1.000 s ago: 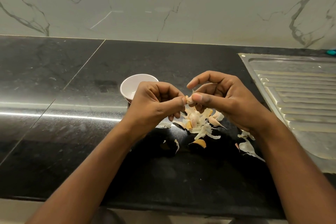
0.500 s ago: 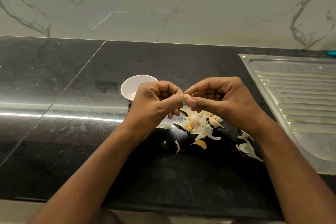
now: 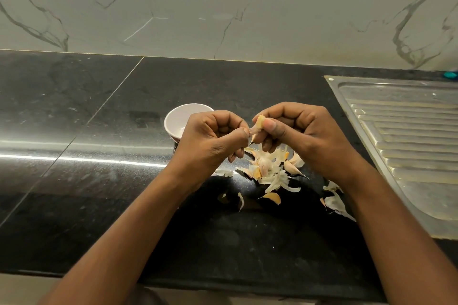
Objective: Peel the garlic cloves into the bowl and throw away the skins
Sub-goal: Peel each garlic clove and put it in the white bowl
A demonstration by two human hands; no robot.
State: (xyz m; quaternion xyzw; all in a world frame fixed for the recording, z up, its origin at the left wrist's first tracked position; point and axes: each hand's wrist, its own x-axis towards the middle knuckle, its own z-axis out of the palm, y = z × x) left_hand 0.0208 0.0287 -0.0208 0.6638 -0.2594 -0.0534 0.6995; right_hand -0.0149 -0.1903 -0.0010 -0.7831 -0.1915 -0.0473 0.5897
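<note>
A dark stone counter (image 3: 74,119) is running across the view beneath a pale marbled wall (image 3: 223,7). Left of centre a small white bowl (image 3: 177,119) is standing upright on the counter, its near right side hidden behind the left hand (image 3: 213,141). The left forearm is coming up from the bottom edge and slanting toward the middle. The hand is raised above the counter with its back to the camera and all fingers curled into the palm. Its thumb is pressing against the side of the forefinger, pinching a thin strip of skin (image 3: 252,132) that is stretching across to the garlic clove (image 3: 259,122). The clove is being held in the air between the two hands, just right of the bowl and above the counter, not in the bowl. The right hand (image 3: 304,136) is gripping it between thumb tip and curled forefinger, with the other fingers folded under. Its wrist is bending back toward the right forearm, which is entering from the lower right corner. Beneath the hands a heap of loose skins and unpeeled cloves (image 3: 267,168) is lying on the counter, with more scraps (image 3: 334,202) scattered by the right wrist. At the far right a ribbed steel draining board (image 3: 409,146) is sitting set into the counter
</note>
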